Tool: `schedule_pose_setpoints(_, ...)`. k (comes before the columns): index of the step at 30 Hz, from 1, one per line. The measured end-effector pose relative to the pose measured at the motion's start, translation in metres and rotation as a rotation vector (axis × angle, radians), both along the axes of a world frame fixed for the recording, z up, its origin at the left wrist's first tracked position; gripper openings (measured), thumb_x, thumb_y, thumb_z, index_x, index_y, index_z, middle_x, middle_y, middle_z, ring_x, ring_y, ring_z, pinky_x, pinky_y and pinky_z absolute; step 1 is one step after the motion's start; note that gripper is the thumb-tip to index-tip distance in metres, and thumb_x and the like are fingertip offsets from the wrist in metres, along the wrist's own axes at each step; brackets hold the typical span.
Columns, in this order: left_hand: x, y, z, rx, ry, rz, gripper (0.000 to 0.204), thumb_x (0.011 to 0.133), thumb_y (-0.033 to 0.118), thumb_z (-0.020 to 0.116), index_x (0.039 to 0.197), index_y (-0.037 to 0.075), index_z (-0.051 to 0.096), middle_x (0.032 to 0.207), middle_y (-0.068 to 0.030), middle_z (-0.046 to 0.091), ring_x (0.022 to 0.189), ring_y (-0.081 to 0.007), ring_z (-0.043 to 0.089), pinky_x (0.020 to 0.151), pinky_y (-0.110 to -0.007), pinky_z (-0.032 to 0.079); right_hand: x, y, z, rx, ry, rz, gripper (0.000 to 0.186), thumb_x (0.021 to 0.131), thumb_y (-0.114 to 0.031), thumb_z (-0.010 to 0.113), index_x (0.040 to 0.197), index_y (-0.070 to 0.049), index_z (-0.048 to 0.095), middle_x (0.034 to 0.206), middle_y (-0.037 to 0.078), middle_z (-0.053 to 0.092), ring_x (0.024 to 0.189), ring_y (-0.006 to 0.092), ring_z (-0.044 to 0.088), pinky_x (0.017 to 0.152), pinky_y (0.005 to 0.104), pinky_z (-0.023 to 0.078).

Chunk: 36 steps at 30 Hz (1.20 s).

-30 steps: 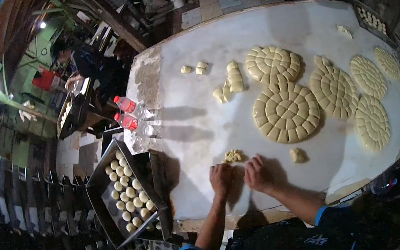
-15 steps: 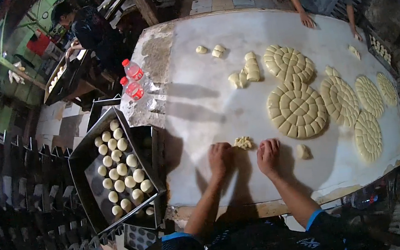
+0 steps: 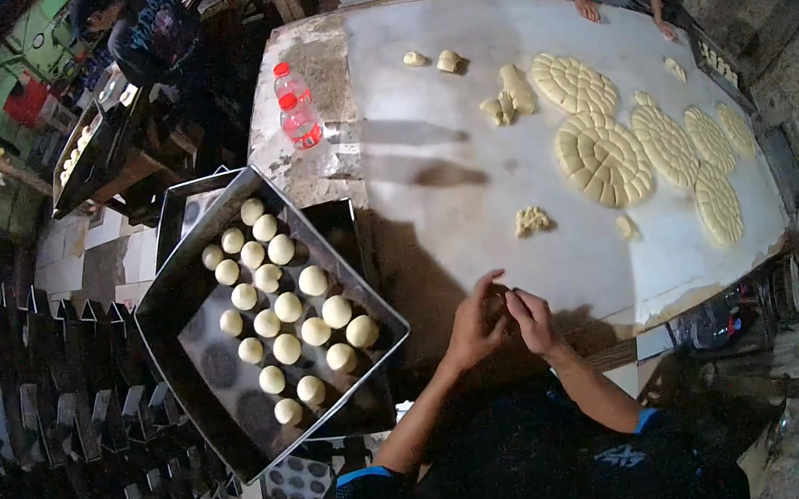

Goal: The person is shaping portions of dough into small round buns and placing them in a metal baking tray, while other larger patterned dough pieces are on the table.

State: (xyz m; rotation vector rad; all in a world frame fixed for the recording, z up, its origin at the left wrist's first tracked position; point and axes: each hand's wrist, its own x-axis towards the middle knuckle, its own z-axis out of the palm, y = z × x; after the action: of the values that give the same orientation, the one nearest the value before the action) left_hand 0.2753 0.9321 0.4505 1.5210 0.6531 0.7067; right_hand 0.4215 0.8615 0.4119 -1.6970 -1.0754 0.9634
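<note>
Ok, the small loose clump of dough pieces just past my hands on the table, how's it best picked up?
Scoop the dough clump from underneath at its near edge, coming from your side of the table. It looks like a loose heap of small pieces lying flat, so pinching the top would probably lift only a few.

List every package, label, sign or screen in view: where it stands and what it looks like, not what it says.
Two clear plastic bottles: upright side by side at the work table's far left corner, with red caps and red label bands.
No signs or screens show.
The hands, held together at the table's near edge, hold no package.
</note>
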Motion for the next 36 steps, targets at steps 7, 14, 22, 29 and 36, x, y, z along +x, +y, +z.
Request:
schedule_pose_setpoints(7, -0.057, -0.005, -0.016, -0.089, 0.213, -0.033, 0.030, 0.091, 0.013, 0.056, 0.113, -0.008, 0.053, 0.100, -0.0187, 0.063, 0.096, -0.0274, 0.062, 0.084, -0.035, 0.048, -0.035, 0.028, 0.039, 0.384, -0.660, 0.365, 0.021, 0.091, -0.017, 0.057, 0.079, 0.000, 0.056, 0.074, 0.014, 0.056, 0.065, 0.0327, 0.061, 0.061, 0.0425, 0.050)
schedule_pose_setpoints(14, -0.038, -0.010, 0.029, -0.088, 0.119, -0.255, 0.029, 0.095, 0.022, 0.056, 0.086, -0.005, 0.065, 0.077, -0.0083, 0.062, 0.070, -0.0123, 0.054, 0.065, -0.026, 0.044, 0.120, 0.097, -0.024, 0.304, -0.709, -0.058, 0.033, 0.083, -0.023, 0.067, 0.108, -0.003, 0.058, 0.094, 0.016, 0.058, 0.084, 0.0314, 0.060, 0.075, 0.0422, 0.050)
schedule_pose_setpoints(22, 0.081, -0.021, 0.006, -0.111, 0.348, 0.008, 0.026, 0.095, 0.021, 0.059, 0.092, -0.003, 0.069, 0.070, -0.0016, 0.061, 0.064, -0.0074, 0.052, 0.059, -0.025, 0.044, 0.157, 0.090, -0.043, 0.140, -0.695, 0.208, 0.024, 0.086, -0.023, 0.062, 0.100, -0.004, 0.058, 0.094, 0.014, 0.050, 0.084, 0.0337, 0.057, 0.073, 0.0430, 0.049)
schedule_pose_setpoints(29, 0.175, -0.036, -0.040, 0.171, 0.486, 0.450, 0.019, 0.088, 0.012, 0.064, 0.102, 0.001, 0.067, 0.084, -0.0124, 0.064, 0.064, -0.0233, 0.062, 0.060, -0.033, 0.047, 0.182, 0.063, -0.059, -0.008, 0.524, 0.108, 0.038, 0.092, -0.037, 0.058, 0.113, -0.006, 0.057, 0.101, 0.005, 0.061, 0.082, 0.0162, 0.058, 0.070, 0.0291, 0.048)
schedule_pose_setpoints(36, 0.192, -0.062, -0.030, -0.223, 0.544, 0.344, 0.018, 0.083, 0.008, 0.065, 0.100, 0.001, 0.065, 0.085, -0.0167, 0.066, 0.070, -0.0293, 0.064, 0.062, -0.034, 0.049, 0.198, -0.005, -0.018, 0.143, 0.132, 0.222, 0.024, 0.089, -0.026, 0.061, 0.089, -0.004, 0.053, 0.068, 0.017, 0.062, 0.068, 0.0348, 0.066, 0.063, 0.0446, 0.050)
